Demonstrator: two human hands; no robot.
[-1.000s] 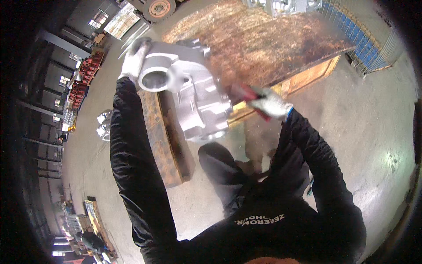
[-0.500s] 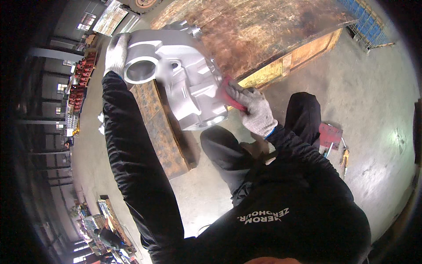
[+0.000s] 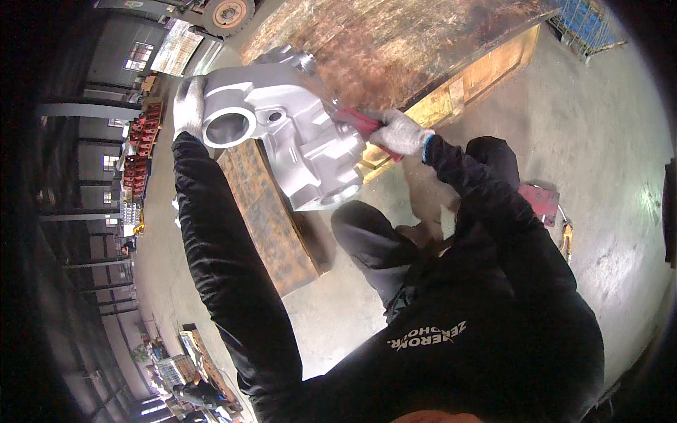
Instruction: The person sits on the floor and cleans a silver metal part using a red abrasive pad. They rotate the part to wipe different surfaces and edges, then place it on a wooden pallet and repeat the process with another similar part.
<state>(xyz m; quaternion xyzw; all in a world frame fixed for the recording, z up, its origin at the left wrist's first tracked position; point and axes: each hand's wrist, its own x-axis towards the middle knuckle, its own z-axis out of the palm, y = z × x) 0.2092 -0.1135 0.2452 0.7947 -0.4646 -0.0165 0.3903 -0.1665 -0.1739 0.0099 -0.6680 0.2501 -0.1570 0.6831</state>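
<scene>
A large silver-grey metal casting (image 3: 296, 151) with a round bore at its left end lies over the edge of a worn wooden worktop. My left hand (image 3: 188, 106), in a whitish glove, grips the casting's left end beside the bore. At the casting's right side, my gloved right hand (image 3: 400, 134) is closed around a red tool (image 3: 361, 121). The tool's front end is blurred against the upper right edge of the casting, so its exact kind does not show.
The brown worktop (image 3: 381, 49) stretches away beyond the casting, and a lower wooden piece (image 3: 264, 218) juts toward me. On the floor at right lie a red plate (image 3: 539, 203) and a yellow-handled tool (image 3: 566, 240). A blue wire crate (image 3: 589, 28) stands far right.
My right hand has moved up and slightly left along the casting's right edge, with the red tool turned flatter. My left hand keeps its place on the casting. The whole view has shifted slightly.
</scene>
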